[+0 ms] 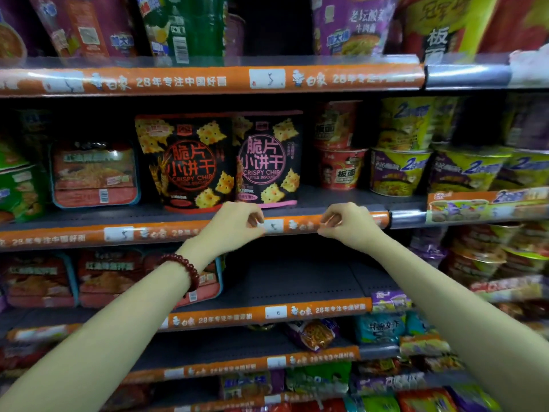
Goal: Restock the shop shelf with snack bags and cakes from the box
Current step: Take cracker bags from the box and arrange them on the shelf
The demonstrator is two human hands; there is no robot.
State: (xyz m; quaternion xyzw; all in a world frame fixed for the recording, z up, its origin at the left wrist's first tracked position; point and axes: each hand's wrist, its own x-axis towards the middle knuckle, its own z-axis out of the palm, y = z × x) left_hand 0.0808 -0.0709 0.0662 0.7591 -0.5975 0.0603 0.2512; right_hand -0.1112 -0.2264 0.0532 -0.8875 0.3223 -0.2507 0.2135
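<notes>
Two black Crispy Chip snack bags stand upright side by side on the middle shelf (341, 200): one with orange print (185, 162) and one with pink print (267, 157). My left hand (234, 226), with a bead bracelet on its wrist, hovers just below the orange bag at the shelf's orange front strip, fingers curled and empty. My right hand (346, 224) is level with it, a little to the right of the pink bag, fingers also curled with nothing in them. The box is not in view.
Noodle trays (95, 173) sit left of the bags, and stacked cup noodles (401, 171) to the right. The shelf below (297, 281) has a bare stretch beside red trays (113, 278). Noodle packs fill the top and bottom shelves.
</notes>
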